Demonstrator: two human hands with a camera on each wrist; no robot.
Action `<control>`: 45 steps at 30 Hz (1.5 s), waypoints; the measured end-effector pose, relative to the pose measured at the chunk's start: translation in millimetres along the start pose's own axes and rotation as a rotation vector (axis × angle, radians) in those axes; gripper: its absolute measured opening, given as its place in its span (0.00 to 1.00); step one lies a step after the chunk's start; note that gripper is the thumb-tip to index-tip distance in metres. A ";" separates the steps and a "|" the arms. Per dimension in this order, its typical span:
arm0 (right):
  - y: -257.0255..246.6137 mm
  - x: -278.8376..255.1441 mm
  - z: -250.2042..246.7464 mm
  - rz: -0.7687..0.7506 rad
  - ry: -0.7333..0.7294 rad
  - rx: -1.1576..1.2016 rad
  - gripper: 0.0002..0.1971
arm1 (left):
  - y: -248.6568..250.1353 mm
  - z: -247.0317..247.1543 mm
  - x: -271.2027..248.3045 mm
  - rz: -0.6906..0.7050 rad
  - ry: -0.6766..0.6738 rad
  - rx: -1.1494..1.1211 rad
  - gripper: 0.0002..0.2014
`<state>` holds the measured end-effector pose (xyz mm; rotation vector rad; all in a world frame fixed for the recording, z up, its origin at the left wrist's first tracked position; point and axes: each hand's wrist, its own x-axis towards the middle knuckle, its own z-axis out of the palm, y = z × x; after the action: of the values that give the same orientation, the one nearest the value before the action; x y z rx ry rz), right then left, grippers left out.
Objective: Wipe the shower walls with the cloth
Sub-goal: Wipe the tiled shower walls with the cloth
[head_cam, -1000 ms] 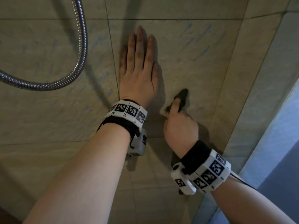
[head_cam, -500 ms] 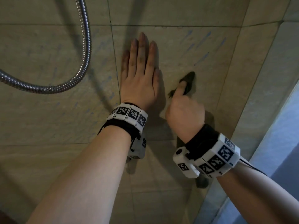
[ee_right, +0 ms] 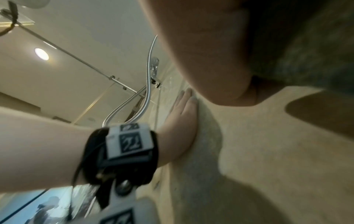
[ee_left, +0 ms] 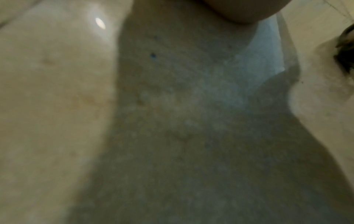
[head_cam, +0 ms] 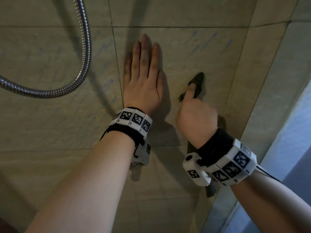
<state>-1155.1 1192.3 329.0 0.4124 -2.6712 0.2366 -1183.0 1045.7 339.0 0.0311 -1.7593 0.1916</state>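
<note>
Left hand [head_cam: 143,81] flat, fingers straight, pressed on shower wall [head_cam: 50,123]. Right hand [head_cam: 196,118] at its 3 o'clock, curled round dark cloth [head_cam: 198,81], rubbing it against the tile. Hose [head_cam: 84,64] at 9 o'clock.

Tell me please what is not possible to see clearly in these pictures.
- Cloth: the head view shows only a dark tip; the right hand covers the rest.
- Left hand: its palm side is hidden against the wall; the left wrist view is only a blurred tile.
- Shower hose: both ends are cut off by the picture edges in the head view.
- Right fingers: too close and blurred in the right wrist view.
</note>
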 end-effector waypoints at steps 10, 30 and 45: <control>19.8 22.7 -29.9 0.129 0.112 0.082 0.38 | -0.4 0.7 0.6 0.011 0.017 -0.007 0.26; 25.3 14.1 -23.2 0.208 0.075 0.104 0.40 | -0.1 -1.2 0.8 0.009 0.001 -0.016 0.26; 3.0 10.8 -18.1 0.128 0.067 0.152 0.39 | -1.7 -1.6 0.9 0.024 -0.015 -0.026 0.27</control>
<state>-1158.4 1196.5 349.6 0.2737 -2.6251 0.4853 -1181.4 1044.3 340.4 -0.0077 -1.7779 0.1861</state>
